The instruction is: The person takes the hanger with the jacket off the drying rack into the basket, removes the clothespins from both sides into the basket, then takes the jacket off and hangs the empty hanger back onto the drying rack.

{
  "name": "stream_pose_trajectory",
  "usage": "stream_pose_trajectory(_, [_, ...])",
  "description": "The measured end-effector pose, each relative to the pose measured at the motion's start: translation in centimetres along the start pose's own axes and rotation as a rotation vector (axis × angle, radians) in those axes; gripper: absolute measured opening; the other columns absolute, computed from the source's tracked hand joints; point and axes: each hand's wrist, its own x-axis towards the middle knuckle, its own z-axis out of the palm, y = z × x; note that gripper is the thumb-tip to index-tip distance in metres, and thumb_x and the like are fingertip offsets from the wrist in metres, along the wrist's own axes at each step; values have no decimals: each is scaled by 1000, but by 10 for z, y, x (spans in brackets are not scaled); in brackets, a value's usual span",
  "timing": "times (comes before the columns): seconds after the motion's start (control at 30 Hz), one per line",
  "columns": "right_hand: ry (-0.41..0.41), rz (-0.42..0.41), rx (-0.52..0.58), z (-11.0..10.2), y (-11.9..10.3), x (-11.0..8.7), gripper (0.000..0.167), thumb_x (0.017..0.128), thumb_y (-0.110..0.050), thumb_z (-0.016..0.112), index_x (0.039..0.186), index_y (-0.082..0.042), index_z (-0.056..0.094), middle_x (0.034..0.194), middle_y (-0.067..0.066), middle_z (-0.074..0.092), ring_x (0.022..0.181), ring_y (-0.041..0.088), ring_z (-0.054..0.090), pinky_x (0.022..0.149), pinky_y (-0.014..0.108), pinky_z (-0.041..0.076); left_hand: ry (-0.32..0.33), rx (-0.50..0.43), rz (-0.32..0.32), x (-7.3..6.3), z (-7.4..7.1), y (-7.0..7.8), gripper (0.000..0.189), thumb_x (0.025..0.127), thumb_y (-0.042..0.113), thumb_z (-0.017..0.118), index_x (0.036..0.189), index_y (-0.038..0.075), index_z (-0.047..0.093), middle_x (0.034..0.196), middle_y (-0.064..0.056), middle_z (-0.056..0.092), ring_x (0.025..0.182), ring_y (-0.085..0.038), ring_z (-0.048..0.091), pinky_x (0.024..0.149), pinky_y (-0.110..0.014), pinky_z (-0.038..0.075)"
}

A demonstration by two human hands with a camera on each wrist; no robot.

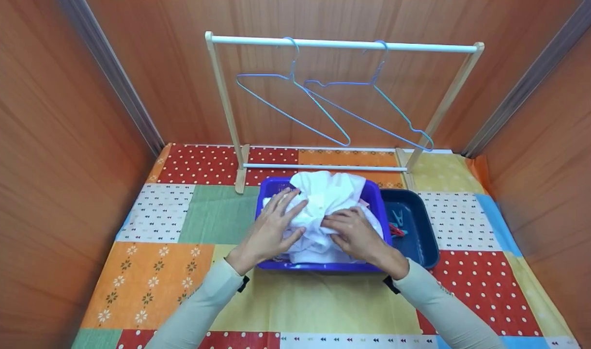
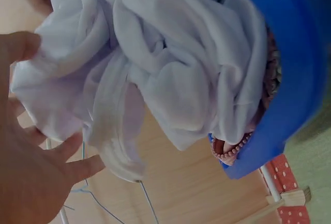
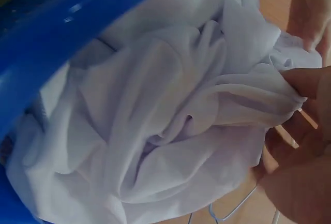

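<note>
A crumpled white shirt (image 1: 324, 194) lies heaped in a purple basket (image 1: 324, 267), which looks blue in the wrist views. In the left wrist view, a collar-like band (image 2: 111, 125) hangs from its folds. My left hand (image 1: 273, 225) is at the shirt's left side, fingers spread and thumb apart; whether it touches the cloth is unclear. With thumb and fingers, my right hand (image 3: 305, 136) pinches a fold of the shirt, as the right wrist view shows. Under the shirt, a pink piece with a beaded edge (image 2: 230, 151) shows at the basket's rim.
Behind the basket stands a rack with a white rail (image 1: 344, 43). Two blue wire hangers, one left (image 1: 295, 121) and one right (image 1: 387, 131), hang there. A dark blue tray (image 1: 424, 242) with clothespins (image 1: 397, 230) adjoins the basket. Wood panels (image 1: 48, 145) enclose the patchwork cloth (image 1: 218, 213).
</note>
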Motion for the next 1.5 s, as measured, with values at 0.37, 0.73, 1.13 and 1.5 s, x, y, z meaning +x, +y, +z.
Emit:
stream_pose_trajectory(0.37, [-370, 240, -118, 10, -6, -22, 69, 96, -67, 38, 154, -29, 33, 163, 1, 27, 152, 26, 22, 121, 58, 19, -318, 152, -6, -14, 27, 5, 62, 101, 52, 40, 156, 40, 13, 167, 7, 9, 155, -26, 6, 122, -59, 13])
stream_pose_trajectory(0.73, [-435, 321, -102, 27, -3, -43, 79, 93, -73, 32, 158, -33, 12, 166, 6, 13, 154, 32, 12, 119, 67, 7, -414, 171, -18, -22, 47, 4, 65, 101, 60, 30, 157, 36, 10, 167, 4, 3, 155, -30, 2, 120, -64, 11])
stream_pose_trajectory(1.13, [-507, 369, -59, 41, -2, -46, 75, 96, -70, 28, 158, -30, 13, 166, 9, 11, 154, 33, 9, 118, 68, 8, -424, 158, -41, -31, 65, 1, 63, 102, 57, 28, 158, 33, 11, 167, 2, 3, 154, -32, 1, 120, -65, 9])
stream_pose_trajectory(1.5, [-513, 366, -52, 42, -1, -44, 77, 94, -72, 28, 157, -32, 10, 167, 7, 10, 154, 31, 7, 119, 66, 6, -425, 97, -61, -32, 63, -3, 61, 103, 57, 26, 157, 33, 13, 167, 2, 4, 155, -31, 0, 120, -64, 5])
